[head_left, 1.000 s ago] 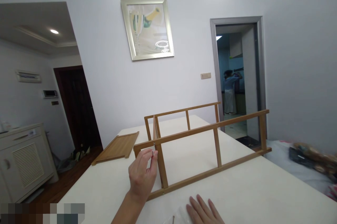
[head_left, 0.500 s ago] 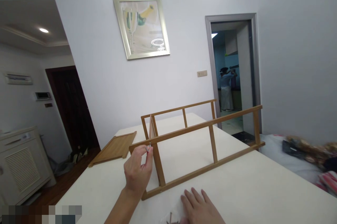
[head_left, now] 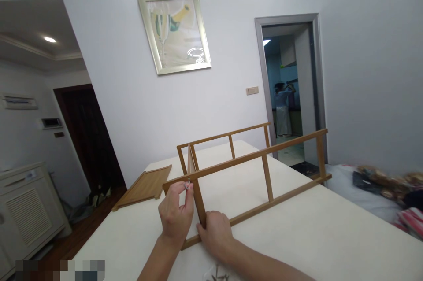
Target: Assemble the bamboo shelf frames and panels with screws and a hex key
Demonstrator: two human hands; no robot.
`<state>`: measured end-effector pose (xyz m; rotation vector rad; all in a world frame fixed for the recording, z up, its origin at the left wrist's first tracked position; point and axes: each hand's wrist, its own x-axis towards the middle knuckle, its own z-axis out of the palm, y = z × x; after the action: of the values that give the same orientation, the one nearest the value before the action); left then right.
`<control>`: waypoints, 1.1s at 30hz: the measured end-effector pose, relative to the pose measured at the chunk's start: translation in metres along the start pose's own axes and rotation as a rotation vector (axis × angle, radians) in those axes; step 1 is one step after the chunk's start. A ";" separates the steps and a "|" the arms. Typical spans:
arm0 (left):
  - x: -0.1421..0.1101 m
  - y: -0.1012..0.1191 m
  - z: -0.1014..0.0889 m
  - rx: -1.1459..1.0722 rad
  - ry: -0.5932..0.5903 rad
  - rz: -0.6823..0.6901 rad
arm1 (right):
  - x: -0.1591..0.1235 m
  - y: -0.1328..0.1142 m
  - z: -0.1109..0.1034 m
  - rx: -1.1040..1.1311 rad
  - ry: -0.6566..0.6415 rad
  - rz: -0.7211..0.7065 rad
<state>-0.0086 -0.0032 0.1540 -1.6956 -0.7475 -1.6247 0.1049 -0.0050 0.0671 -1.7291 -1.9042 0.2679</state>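
Note:
My left hand (head_left: 176,208) pinches a small silver tool (head_left: 188,183), thin and perhaps a hex key, with its tip against the upper rail of a brown wooden rack frame (head_left: 231,164). The contact point is by the joint near the frame's left end. My right hand (head_left: 217,233) is closed around the lower rail at the foot of the upright there. A wooden panel (head_left: 189,160) spans between the near and far side frames. Below my right hand, at the bottom edge, a clear plastic bag (head_left: 211,272) lies with several screws (head_left: 218,275).
The frame stands on a white table (head_left: 291,237). A slatted wooden panel (head_left: 143,187) lies flat at the table's left. Past the right edge are a pale surface and piled fabric (head_left: 411,219). Beyond a doorway, a person (head_left: 283,109) stands in another room.
My right hand has moved from the table beside the screw bag up to the frame and taken hold of its lower rail. My left hand keeps the silver tool at the same joint.

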 end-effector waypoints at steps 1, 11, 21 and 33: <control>0.000 0.000 0.000 0.001 0.001 0.000 | 0.000 -0.002 0.003 0.008 0.011 0.017; 0.005 0.011 -0.009 -0.031 -0.025 0.029 | -0.005 -0.001 0.000 0.057 -0.039 0.043; 0.006 0.038 -0.035 -0.076 -0.030 0.033 | -0.035 0.001 -0.007 0.085 -0.079 -0.002; 0.001 0.043 -0.043 -0.060 -0.001 -0.014 | -0.089 0.020 -0.032 0.054 0.136 -0.181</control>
<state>-0.0017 -0.0637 0.1524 -1.7368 -0.7194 -1.6707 0.1402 -0.0948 0.0606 -1.4891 -1.9206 0.1288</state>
